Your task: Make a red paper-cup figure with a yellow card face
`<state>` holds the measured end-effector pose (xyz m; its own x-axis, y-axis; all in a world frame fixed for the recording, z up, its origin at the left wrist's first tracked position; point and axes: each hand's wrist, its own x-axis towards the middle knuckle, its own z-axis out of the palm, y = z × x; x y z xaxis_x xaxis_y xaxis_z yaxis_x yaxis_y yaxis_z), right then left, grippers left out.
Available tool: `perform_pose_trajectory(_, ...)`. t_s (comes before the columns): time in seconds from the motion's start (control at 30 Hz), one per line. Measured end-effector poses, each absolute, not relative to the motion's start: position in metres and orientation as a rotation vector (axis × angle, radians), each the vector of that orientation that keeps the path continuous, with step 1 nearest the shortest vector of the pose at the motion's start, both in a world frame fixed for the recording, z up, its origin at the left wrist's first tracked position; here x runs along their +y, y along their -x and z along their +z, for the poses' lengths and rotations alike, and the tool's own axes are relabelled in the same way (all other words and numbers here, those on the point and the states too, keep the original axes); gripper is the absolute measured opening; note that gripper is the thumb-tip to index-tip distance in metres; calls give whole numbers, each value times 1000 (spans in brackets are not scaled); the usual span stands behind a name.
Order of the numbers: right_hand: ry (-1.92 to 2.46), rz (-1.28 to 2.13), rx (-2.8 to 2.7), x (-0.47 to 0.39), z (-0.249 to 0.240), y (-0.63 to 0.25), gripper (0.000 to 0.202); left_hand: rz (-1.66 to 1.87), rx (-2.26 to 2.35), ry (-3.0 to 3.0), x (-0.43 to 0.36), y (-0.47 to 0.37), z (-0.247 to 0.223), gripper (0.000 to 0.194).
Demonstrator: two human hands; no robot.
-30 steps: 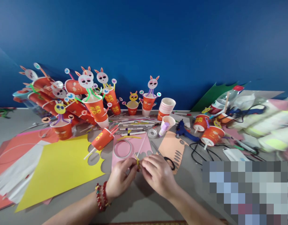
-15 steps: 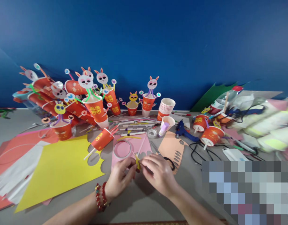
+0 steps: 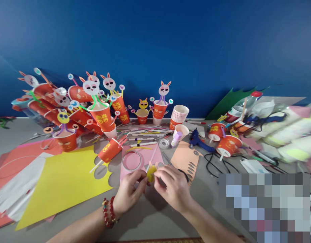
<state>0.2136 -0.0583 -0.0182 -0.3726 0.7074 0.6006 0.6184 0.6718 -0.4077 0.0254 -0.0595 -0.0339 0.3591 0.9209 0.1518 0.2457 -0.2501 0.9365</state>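
Note:
Between my hands is a small yellow paper bunny head with pinkish ears, held just above the table. My left hand, with red bead bracelets at the wrist, pinches its left edge. The fingertips of my right hand are closed on its right edge. Beneath and beyond lies a pink paper sheet with a roll of tape on it. Scissors lie partly hidden behind my right hand, beside a peach paper sheet with cut-outs.
Yellow paper with scalloped cut-outs covers the left side. Red cups with bunny heads crowd the back left. Markers, a glue stick, stacked cups and a blue glue gun stand or lie farther back. Black cord curls at right.
The yellow bunny head has turned from nearly edge-on to show more of its flat face. My right hand has shifted slightly to the right.

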Motion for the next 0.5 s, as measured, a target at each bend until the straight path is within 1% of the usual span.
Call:
perform_pose_trajectory(0.1,1010,164,-1975,-56,-15,-223,16,942,1062,-1562,-57,-25,-36,25)
perform_pose_trajectory(0.23,1155,173,-1782,-47,-12,-243,12,1005,1001,-1272,-51,-24,-43,28)
perform_pose_trajectory(0.37,1345,161,-1937,-34,-17,-253,23,1035,923,-1136,-48,-24,-46,29)
perform_pose_trajectory(0.5,1286,312,-2005,-31,-21,-250,11,1042,839,-1065,-48,-24,-45,28)
